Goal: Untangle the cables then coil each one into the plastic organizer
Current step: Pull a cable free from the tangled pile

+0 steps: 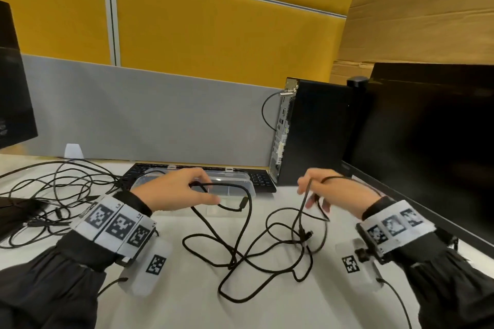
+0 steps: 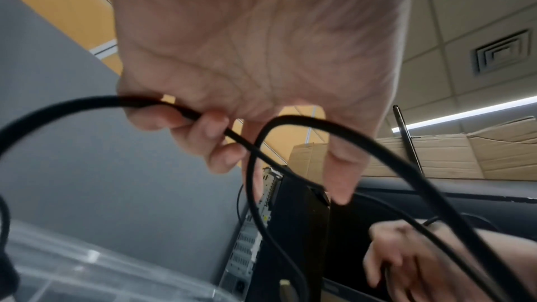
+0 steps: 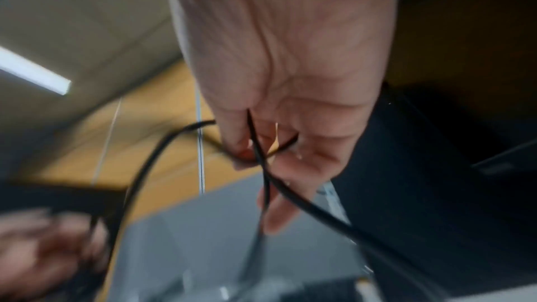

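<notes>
**A:** What's nearest you on the counter (image 1: 280, 310)?

**B:** The tangled cables (image 1: 240, 254), black loops crossing each other in a heap near the front edge, between my two wrists. I leave that knot lying on the surface so its weight stays put while I draw strands up out of it.

**A:** And the grips?

**B:** My left hand (image 1: 173, 191) is grasping one strand: in the left wrist view its fingers (image 2: 209, 132) curl round the cable, and a second loop drapes over the hand near the thumb. My right hand (image 1: 328, 189) is clenched on strands too; in the right wrist view two runs cross between thumb and fingers, though that view is blurred. I hold the hands apart and raised, I judge, to open the loops and see which strand passes through which.

**A:** Where is the box?

**B:** The plastic organizer (image 1: 248, 184) sits just beyond my left hand, lid open, against the keyboard (image 1: 263, 181). It looks empty, so coiling hasn't begun. A separate mess of wires (image 1: 61, 189) lies toward the left edge.
</notes>
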### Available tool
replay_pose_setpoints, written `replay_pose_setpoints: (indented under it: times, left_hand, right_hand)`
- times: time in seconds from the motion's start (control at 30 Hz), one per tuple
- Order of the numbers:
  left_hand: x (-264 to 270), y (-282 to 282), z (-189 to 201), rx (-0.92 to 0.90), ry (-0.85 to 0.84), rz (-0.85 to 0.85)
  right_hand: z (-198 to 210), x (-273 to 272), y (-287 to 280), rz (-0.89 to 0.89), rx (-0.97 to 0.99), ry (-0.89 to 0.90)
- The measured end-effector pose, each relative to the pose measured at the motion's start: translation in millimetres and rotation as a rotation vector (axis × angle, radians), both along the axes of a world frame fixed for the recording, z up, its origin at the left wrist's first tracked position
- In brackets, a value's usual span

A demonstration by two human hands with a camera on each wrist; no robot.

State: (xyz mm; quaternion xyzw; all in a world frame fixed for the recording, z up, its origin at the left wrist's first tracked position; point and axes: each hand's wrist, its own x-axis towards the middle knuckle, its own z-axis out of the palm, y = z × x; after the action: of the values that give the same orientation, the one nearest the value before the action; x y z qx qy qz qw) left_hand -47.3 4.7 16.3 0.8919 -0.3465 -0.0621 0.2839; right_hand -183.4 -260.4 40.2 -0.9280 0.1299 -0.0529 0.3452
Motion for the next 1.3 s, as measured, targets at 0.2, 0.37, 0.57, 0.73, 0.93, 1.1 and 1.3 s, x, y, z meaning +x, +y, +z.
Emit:
replay_pose_setpoints:
  times: [0.2,0.37,0.57,0.73,0.93,1.1,1.3]
  left_hand:
    - [-10,-7,-15,-0.003,0.042,-0.029]
    - [-11,-6,-18,0.016,0.006,-0.041]
    - [-12,-5,-22,0.033,0.014,-0.059]
    - [-11,-2,-29,0.084,0.022,-0.057]
    - [-5,5,-37,0.140,0.073,-0.088]
    - [-3,4,-48,0.202,0.100,-0.092]
    - [-3,1,-54,0.336,0.012,-0.088]
  right_hand:
    - [-46,28,16,0.055,-0.646,0.272]
    - [-74,61,11,0.069,-0.741,0.341]
    - [-91,79,0,0.072,-0.756,0.501]
    - [-94,82,-9,0.044,-0.851,0.484]
    - [-54,70,-32,-0.201,-0.575,0.130]
    - [13,55,-51,-0.361,-0.290,-0.315]
    - [50,45,-50,-0.439,0.282,-0.722]
